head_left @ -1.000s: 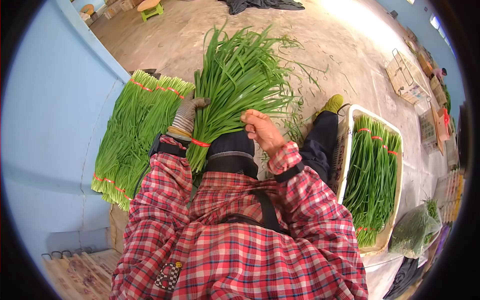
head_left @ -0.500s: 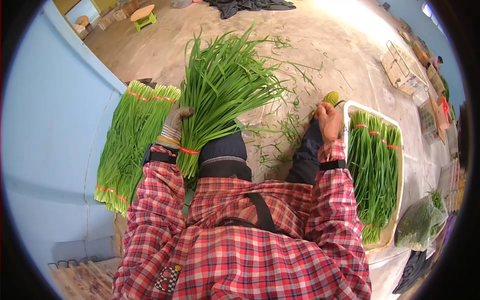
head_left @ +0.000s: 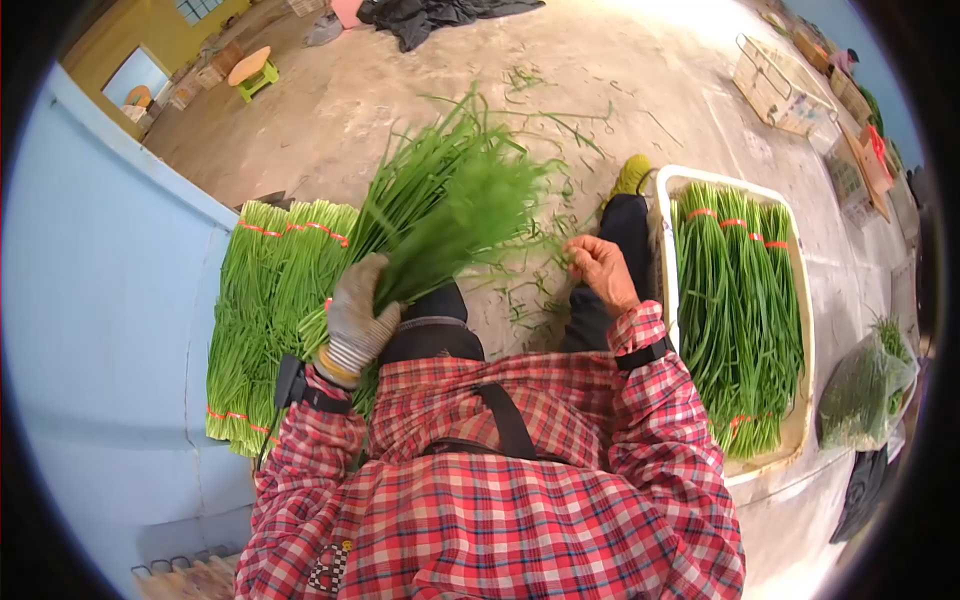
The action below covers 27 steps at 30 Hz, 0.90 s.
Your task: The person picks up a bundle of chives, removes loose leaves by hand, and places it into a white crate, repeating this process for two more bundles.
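Observation:
A thick bunch of garlic chives (head_left: pixel 425 190) fans out over my left leg, partly smeared by motion. My left hand (head_left: pixel 358 315), in a grey work glove, is closed around the lower part of it. My bare right hand (head_left: pixel 603 272) hovers over my right leg, thumb and fingertips pinched together; what is between them is too small to make out. Tied chive bundles (head_left: pixel 280 320) with red bands lie stacked beside my left arm. To the right of my right hand, more banded bundles (head_left: pixel 740 320) fill a white plastic crate (head_left: pixel 668 270).
Cut leaf scraps (head_left: pixel 535 300) litter the concrete floor between my legs. A blue wall (head_left: pixel 120 300) rises at the left. At the right stand another crate (head_left: pixel 780 90), a cardboard box (head_left: pixel 855 180) and a clear bag of greens (head_left: pixel 868 390). Dark cloth (head_left: pixel 430 15) lies farther off.
My left hand has moved down and now grips the bunch from its near side; the bunch swings, blurred. My right hand has shifted left and down, away from the crate. The camera view has turned slightly.

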{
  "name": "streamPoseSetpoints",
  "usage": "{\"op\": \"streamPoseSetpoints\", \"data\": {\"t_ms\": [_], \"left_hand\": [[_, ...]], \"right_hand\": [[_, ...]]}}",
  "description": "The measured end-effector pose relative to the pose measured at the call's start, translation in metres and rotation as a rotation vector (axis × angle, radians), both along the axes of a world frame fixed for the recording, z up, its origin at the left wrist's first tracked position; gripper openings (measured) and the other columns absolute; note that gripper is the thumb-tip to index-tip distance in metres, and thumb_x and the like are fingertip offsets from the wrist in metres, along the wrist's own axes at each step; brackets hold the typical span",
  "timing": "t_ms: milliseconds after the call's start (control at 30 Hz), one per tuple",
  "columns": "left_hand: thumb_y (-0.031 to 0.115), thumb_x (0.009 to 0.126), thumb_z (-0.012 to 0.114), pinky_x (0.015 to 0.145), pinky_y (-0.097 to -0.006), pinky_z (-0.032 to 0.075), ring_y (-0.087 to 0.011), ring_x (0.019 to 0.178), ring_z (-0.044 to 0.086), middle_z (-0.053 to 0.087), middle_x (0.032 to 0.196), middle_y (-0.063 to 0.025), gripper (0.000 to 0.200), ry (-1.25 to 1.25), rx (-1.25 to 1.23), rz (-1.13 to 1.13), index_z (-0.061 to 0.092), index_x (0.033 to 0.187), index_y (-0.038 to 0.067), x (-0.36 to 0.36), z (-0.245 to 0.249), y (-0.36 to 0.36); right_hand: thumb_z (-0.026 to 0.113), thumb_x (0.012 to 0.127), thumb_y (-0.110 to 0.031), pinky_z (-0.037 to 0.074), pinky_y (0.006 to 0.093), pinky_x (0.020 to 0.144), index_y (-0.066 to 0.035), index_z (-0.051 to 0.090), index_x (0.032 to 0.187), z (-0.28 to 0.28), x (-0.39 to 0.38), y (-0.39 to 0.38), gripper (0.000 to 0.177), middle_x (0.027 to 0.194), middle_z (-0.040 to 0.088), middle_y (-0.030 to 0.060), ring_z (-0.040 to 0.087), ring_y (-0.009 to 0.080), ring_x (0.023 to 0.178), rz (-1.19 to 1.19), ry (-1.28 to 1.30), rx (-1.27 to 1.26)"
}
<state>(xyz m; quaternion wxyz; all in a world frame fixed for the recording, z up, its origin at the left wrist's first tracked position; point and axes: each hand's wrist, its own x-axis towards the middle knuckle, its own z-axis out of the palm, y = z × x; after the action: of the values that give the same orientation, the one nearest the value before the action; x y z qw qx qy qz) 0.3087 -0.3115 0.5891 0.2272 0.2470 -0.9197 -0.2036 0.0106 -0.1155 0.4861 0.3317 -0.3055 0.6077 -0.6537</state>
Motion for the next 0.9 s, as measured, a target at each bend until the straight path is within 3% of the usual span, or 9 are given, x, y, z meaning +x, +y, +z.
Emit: {"op": "streamPoseSetpoints", "data": {"t_ms": [33,67,100,167,200,467,900], "left_hand": [[0.012,0.065,0.071,0.1,-0.0428,0.037,-0.0332,0.111,0.05,0.051,0.122,-0.0188,0.064,-0.096,-0.332,-0.069,0.05,0.125,0.003,0.0,-0.004,0.013],[0.017,0.068,0.067,0.106,-0.0503,0.028,-0.043,0.121,0.038,0.041,0.134,-0.0227,0.061,-0.275,-0.252,-0.06,0.05,0.126,0.006,-0.001,-0.004,0.026],[0.017,0.068,0.067,0.106,-0.0503,0.028,-0.043,0.121,0.038,0.041,0.134,-0.0227,0.061,-0.285,-0.239,-0.072,0.05,0.126,0.006,0.002,-0.014,0.035],[0.019,0.07,0.065,0.108,-0.0535,0.024,-0.0451,0.122,0.036,0.04,0.134,-0.0239,0.061,-0.368,-0.464,-0.108,0.049,0.128,0.009,0.009,-0.036,0.046],[0.019,0.072,0.063,0.108,-0.0565,0.02,-0.0457,0.123,0.035,0.039,0.135,-0.0251,0.058,-0.393,-0.425,-0.11,0.051,0.128,0.01,0.009,-0.04,0.049],[0.02,0.07,0.067,0.11,-0.055,0.019,-0.0477,0.124,0.033,0.04,0.134,-0.0268,0.055,-0.315,-0.376,-0.091,0.055,0.122,0.007,0.013,-0.038,0.04],[0.016,0.067,0.069,0.11,-0.055,0.019,-0.0467,0.124,0.034,0.039,0.134,-0.0256,0.057,-0.282,-0.361,-0.102,0.055,0.121,0.009,0.015,-0.034,0.029]], "right_hand": [[0.053,0.09,-0.01,0.044,0.0236,0.058,0.002,0.065,0.092,-0.006,-0.002,0.006,0.017,0.069,0.059,0.0005,0.052,0.0075,0.061,-0.035,-0.003,-0.002],[0.053,0.091,-0.011,0.044,0.0235,0.059,0.002,0.064,0.092,-0.009,-0.005,0.015,0.017,0.07,0.059,0.0007,0.052,0.0075,0.062,-0.058,0.009,0.022],[0.053,0.091,-0.011,0.044,0.0234,0.059,0.002,0.064,0.092,-0.009,-0.005,0.025,0.018,0.071,0.059,0.0008,0.052,0.0075,0.063,-0.08,0.023,0.045],[0.054,0.091,-0.013,0.044,0.0228,0.061,0.001,0.064,0.094,-0.017,-0.009,0.045,0.018,0.073,0.059,0.0004,0.054,0.0079,0.065,-0.104,0.018,0.067],[0.053,0.092,-0.014,0.045,0.0225,0.061,0.0,0.064,0.094,-0.019,-0.009,0.056,0.017,0.074,0.059,0.0,0.054,0.0076,0.065,-0.139,-0.028,0.084],[0.053,0.092,-0.013,0.035,0.0173,0.051,-0.004,0.064,0.095,-0.025,-0.012,0.118,0.014,0.071,0.055,-0.0032,0.047,0.0036,0.059,-0.385,-0.266,0.091],[0.054,0.092,-0.011,0.035,0.0182,0.051,-0.003,0.065,0.095,-0.007,-0.005,0.115,0.014,0.07,0.055,-0.0032,0.045,0.004,0.059,-0.369,-0.251,-0.009]]}}
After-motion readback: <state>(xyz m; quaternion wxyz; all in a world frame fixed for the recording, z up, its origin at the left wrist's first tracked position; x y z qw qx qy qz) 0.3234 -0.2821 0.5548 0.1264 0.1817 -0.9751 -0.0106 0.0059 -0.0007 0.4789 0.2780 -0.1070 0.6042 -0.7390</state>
